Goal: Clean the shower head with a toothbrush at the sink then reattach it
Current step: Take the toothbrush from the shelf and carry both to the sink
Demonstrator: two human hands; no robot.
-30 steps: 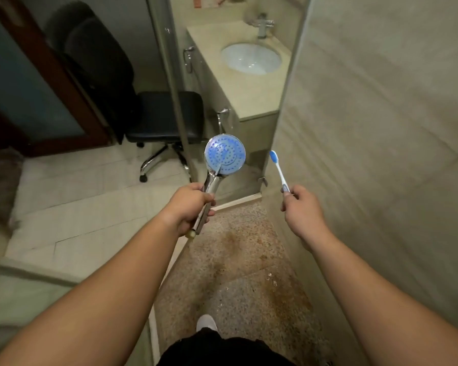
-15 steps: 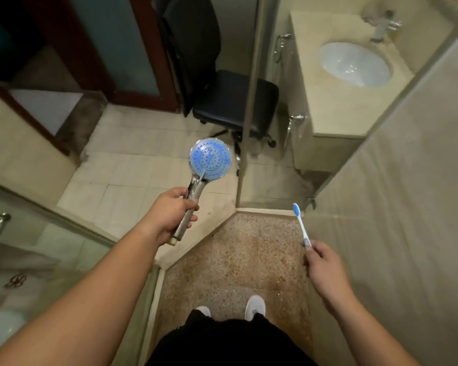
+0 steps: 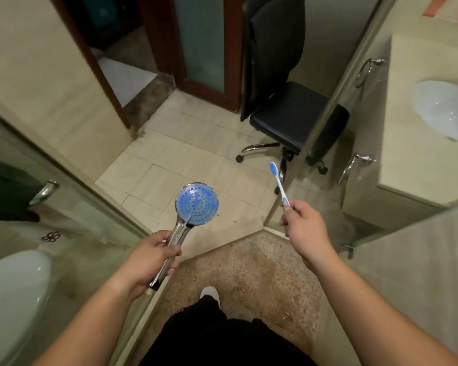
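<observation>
My left hand (image 3: 150, 260) grips the chrome handle of the shower head (image 3: 196, 204), whose round blue face points up at me above the shower threshold. My right hand (image 3: 306, 229) holds a white and blue toothbrush (image 3: 277, 182) by its lower handle, bristles up, about a hand's width right of the shower head. The two do not touch. The white oval sink (image 3: 444, 109) sits in a beige counter (image 3: 413, 159) at the far right, seen through the glass panel.
A black office chair (image 3: 288, 101) stands on the tiled floor ahead, beside the glass panel's edge (image 3: 325, 122). A toilet (image 3: 11, 291) is at lower left behind glass. A brown-framed door (image 3: 198, 43) is at the back. I stand on speckled shower floor (image 3: 249, 276).
The view has swung left and down: the sink has slid to the far right edge and the toilet has appeared. Both hands still hold their objects, now closer together.
</observation>
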